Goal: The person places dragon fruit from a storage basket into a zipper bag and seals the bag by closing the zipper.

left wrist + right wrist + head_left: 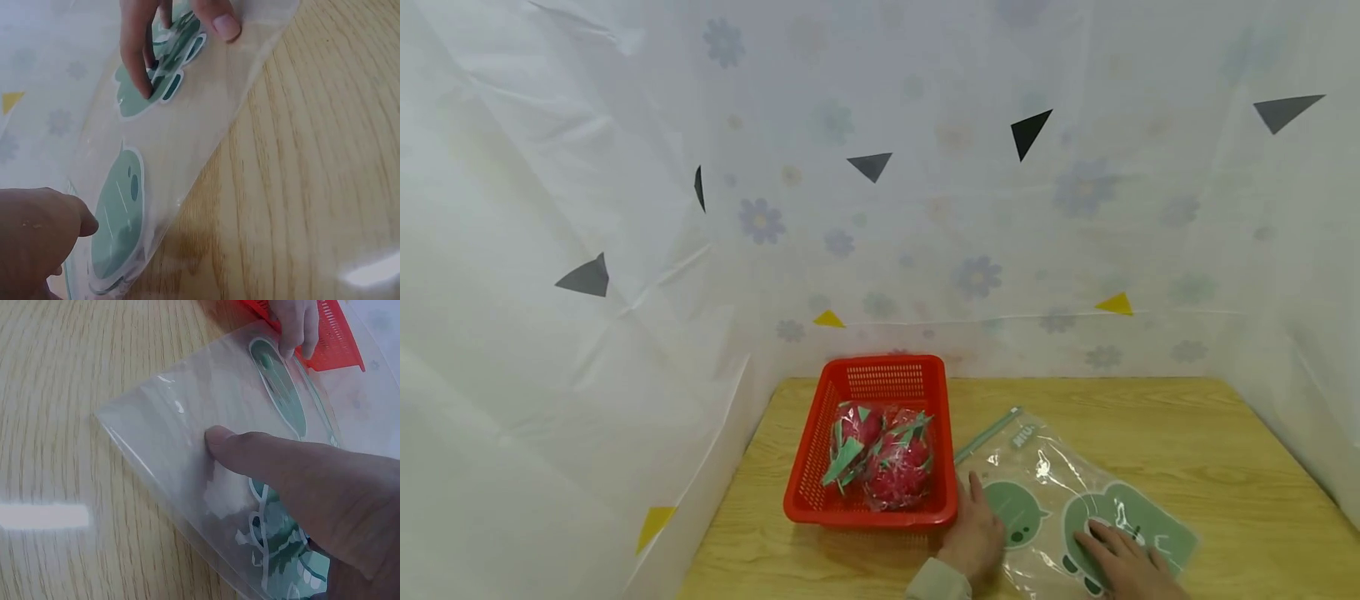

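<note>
I can see open wood on the table (1135,408) beyond the bag (1048,467), right of centre in the head view, and down the right side, so a hand could pass there easily. The red basket (865,518) stands in the way just below centre, its walls rising above the flat bag. The left hand (973,537) takes up the narrow gap between the two, and the right hand (1129,565) rests on the bag at lower right. Along the table's far edge, patterned sheeting (910,233) closes things off.
</note>
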The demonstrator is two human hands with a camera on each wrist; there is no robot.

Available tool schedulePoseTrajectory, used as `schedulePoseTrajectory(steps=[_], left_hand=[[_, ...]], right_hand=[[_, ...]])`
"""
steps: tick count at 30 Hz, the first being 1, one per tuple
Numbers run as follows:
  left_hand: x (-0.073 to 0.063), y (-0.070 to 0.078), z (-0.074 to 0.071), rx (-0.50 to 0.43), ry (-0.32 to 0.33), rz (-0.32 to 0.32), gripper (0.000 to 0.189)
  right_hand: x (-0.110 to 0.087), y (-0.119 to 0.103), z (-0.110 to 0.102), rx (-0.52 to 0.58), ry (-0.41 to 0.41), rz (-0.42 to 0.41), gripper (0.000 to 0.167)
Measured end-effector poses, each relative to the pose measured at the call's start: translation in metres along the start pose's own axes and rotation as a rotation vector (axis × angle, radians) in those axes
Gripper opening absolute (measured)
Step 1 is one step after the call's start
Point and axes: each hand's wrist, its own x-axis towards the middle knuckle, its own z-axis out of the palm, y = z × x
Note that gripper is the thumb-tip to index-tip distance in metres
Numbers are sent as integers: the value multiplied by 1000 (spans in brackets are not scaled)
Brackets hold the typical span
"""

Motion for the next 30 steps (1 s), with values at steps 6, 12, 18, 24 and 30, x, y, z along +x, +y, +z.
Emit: schedulePoseTrajectory(steps=[6, 12, 18, 24, 30], left_hand=[[2, -2, 5, 29, 12, -23, 70], [-1, 0, 9, 103, 26, -43, 67], [-4, -1, 16, 193, 120, -50, 71], [0, -1, 24, 279, 102, -76, 77], [0, -6, 24, 113, 94, -90, 77]], right_hand=[[-4, 15, 0, 33, -4, -51, 84], [-8, 24, 5, 38, 1, -55, 92], [0, 14, 6, 62, -24, 18, 75], [9, -10, 6, 77, -90, 203, 85], [5, -4, 6, 81, -104, 201, 98]])
